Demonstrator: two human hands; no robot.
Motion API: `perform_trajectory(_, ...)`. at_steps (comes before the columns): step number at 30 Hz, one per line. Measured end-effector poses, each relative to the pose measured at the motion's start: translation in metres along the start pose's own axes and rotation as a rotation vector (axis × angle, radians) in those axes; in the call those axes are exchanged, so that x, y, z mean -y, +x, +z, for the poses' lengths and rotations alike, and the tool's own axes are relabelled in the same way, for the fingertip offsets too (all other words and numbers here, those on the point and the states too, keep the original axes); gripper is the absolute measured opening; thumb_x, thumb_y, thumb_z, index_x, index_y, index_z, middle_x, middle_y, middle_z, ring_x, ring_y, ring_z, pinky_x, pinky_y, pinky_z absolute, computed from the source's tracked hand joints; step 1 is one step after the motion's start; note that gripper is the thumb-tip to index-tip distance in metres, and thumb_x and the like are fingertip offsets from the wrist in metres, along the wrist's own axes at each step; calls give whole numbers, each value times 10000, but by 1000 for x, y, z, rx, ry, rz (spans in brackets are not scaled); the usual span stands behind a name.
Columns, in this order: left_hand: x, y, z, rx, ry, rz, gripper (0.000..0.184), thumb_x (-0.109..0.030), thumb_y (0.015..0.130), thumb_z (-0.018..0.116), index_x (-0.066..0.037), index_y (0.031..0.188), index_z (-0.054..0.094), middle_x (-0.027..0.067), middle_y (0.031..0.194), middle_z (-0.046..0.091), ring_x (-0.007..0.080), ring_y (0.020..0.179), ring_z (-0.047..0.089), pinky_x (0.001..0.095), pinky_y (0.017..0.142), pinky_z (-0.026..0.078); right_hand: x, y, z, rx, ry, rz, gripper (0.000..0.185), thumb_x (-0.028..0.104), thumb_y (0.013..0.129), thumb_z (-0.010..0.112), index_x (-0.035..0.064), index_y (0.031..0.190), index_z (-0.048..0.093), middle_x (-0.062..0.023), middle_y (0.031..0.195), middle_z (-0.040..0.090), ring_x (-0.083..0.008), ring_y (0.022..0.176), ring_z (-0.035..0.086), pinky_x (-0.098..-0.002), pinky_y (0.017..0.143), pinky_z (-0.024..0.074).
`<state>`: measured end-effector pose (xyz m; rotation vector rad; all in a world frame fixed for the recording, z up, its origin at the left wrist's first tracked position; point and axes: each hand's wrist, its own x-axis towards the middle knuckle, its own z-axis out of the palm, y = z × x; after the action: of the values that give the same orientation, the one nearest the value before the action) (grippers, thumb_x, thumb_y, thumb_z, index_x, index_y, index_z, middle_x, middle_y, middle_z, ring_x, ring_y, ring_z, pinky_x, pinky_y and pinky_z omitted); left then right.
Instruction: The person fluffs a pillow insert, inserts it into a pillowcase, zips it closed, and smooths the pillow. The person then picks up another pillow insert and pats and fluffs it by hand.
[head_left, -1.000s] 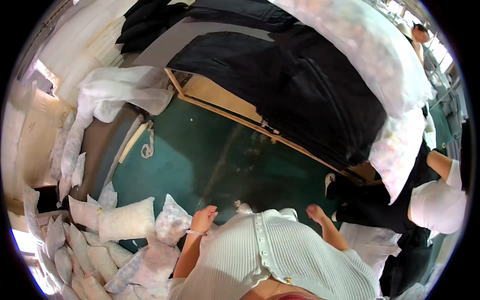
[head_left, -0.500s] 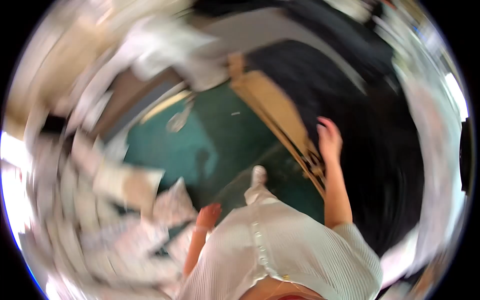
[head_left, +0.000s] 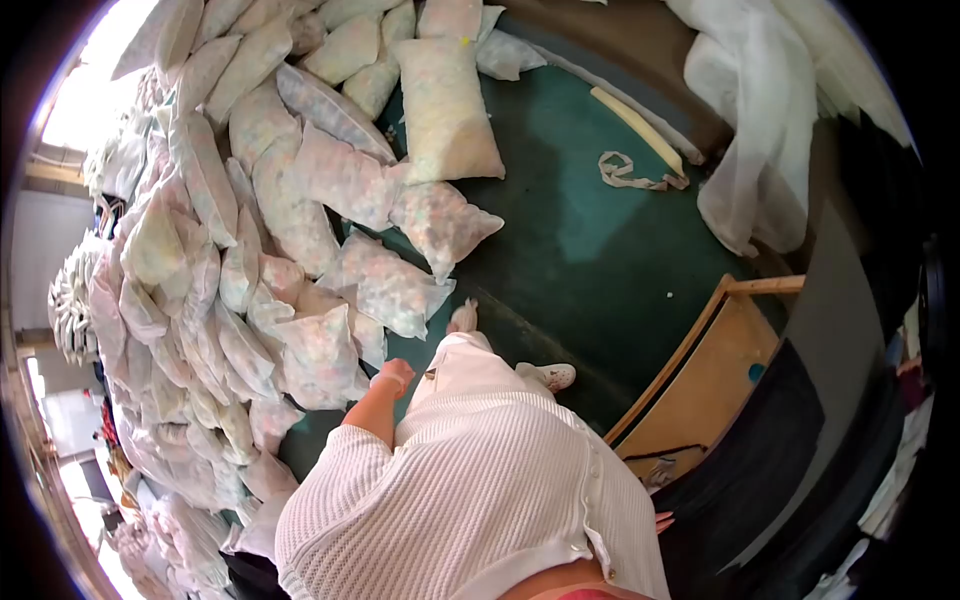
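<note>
My left hand (head_left: 395, 375) hangs beside my hip with its fingers curled in, and nothing shows in it. The nearest things to it are plump, pillow-like bags (head_left: 322, 355) with pale, see-through covers and coloured bits inside. Only the fingertips of my right hand (head_left: 665, 521) show, stretched out past my white cardigan; the rest is hidden behind it. Those fingertips are near dark cloth (head_left: 745, 430) draped by a wooden frame with a tan panel (head_left: 690, 385). I cannot tell whether they touch the cloth.
A big heap of stuffed bags (head_left: 210, 270) fills the left side. My feet are on a dark green floor (head_left: 560, 250). A crumpled strip (head_left: 630, 175) lies beside a yellowish bar (head_left: 640, 130). White translucent sheeting (head_left: 755, 130) hangs at the upper right.
My view has swung left, so the bag heap shows sharply and the wooden frame has shifted right. My right hand has dropped back, mostly behind my body.
</note>
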<state>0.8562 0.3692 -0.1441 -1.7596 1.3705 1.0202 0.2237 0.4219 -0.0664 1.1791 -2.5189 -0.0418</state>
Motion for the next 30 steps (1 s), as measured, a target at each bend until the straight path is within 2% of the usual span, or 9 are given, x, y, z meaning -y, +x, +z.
perform_trajectory(2, 14, 16, 7, 67, -390, -194, 240, -216, 827, 652, -100, 1024, 726, 165, 1058, 682, 349, 1021, 649, 414, 868, 530, 10, 25, 5, -26, 36, -60, 766, 247, 860, 665, 101, 1501, 272, -173, 1516, 314, -331, 1352, 376, -483, 1056, 351)
perform_trajectory(5, 41, 57, -10, -12, -613, -298, 293, -301, 850, 620, -80, 1014, 719, 178, 1072, 679, 373, 1034, 635, 432, 891, 516, 52, 57, 8, -56, 95, -156, 781, 184, 846, 689, 92, 1499, 270, -181, 1508, 326, -318, 1344, 393, -458, 1048, 372)
perform_trajectory(7, 67, 95, -31, -41, -575, -293, 332, -308, 841, 634, -30, 1009, 701, 220, 1074, 665, 397, 1042, 621, 433, 900, 512, 93, 82, -3, -29, 127, -207, 783, 176, 844, 690, 91, 1499, 268, -181, 1509, 325, -317, 1344, 393, -455, 1046, 374)
perform_trajectory(9, 92, 122, -83, -170, -746, -457, 303, -268, 841, 625, -15, 990, 698, 244, 1062, 662, 390, 1036, 630, 427, 891, 519, 141, 99, -13, 6, 148, -258, 786, 167, 842, 691, 89, 1499, 267, -181, 1509, 324, -316, 1345, 392, -452, 1044, 377)
perform_trajectory(13, 169, 227, -146, -93, -759, -458, 280, -201, 844, 607, -27, 1052, 674, 243, 1170, 623, 373, 1058, 627, 417, 892, 520, 253, 128, -35, 142, 176, -372, 791, 150, 837, 693, 86, 1498, 264, -181, 1509, 323, -314, 1345, 390, -446, 1039, 382)
perform_trajectory(17, 237, 361, -203, -188, -747, -520, 332, -137, 859, 587, -83, 1186, 602, 159, 1514, 294, 314, 1171, 565, 424, 899, 512, 344, 136, -49, 394, 175, -443, 797, 132, 832, 695, 82, 1498, 261, -182, 1510, 321, -312, 1346, 389, -440, 1035, 386)
perform_trajectory(19, 264, 424, -230, -367, -764, -532, 299, -142, 872, 579, -123, 1169, 612, 130, 1546, 232, 305, 1163, 565, 433, 886, 511, 379, 138, -56, 547, 156, -440, 799, 123, 830, 696, 80, 1498, 259, -182, 1510, 321, -311, 1346, 388, -437, 1033, 389)
perform_trajectory(28, 347, 619, -249, -412, -796, -467, 446, -120, 822, 615, -260, 1245, 632, 73, 1610, -30, 305, 1071, 613, 421, 878, 535, 508, 131, -46, 943, -10, -313, 813, 84, 819, 700, 73, 1498, 252, -182, 1511, 318, -307, 1348, 384, -423, 1024, 400)
perform_trajectory(30, 358, 638, -239, -450, -878, -426, 472, -213, 840, 672, -127, 1294, 580, 72, 1604, 16, 326, 1148, 568, 406, 961, 491, 525, 123, -40, 971, -32, -277, 816, 76, 817, 701, 71, 1498, 251, -183, 1512, 317, -306, 1348, 383, -419, 1022, 403)
